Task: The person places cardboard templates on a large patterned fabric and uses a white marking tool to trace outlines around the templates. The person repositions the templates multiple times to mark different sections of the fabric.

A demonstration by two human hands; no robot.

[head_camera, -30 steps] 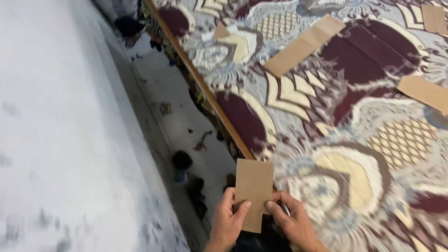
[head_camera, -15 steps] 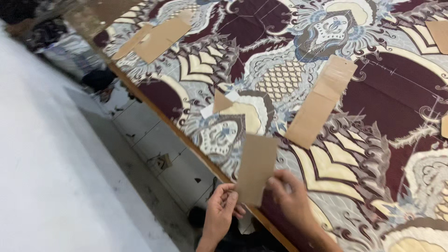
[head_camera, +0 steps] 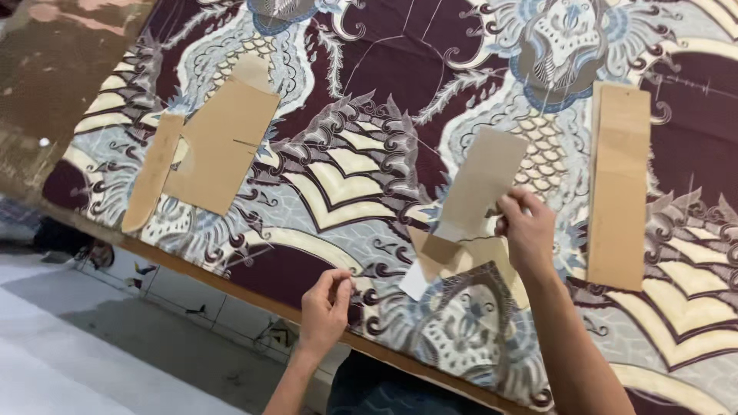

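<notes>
On the patterned cloth (head_camera: pixel 369 92), a narrow cardboard strip (head_camera: pixel 152 183) and a larger notched cardboard pattern piece (head_camera: pixel 219 146) are already laid flat at the left. Near the table edge (head_camera: pixel 231 283) the left hand (head_camera: pixel 324 307) is seen with fingers pinched together, though nothing can be made out in it. A grey-brown card piece (head_camera: pixel 480 183) is gripped by the right hand (head_camera: pixel 529 230) and held above the cloth, not yet laid down, over a small piece (head_camera: pixel 450 257) and beside a long rectangular one (head_camera: pixel 619 184) at the right.
</notes>
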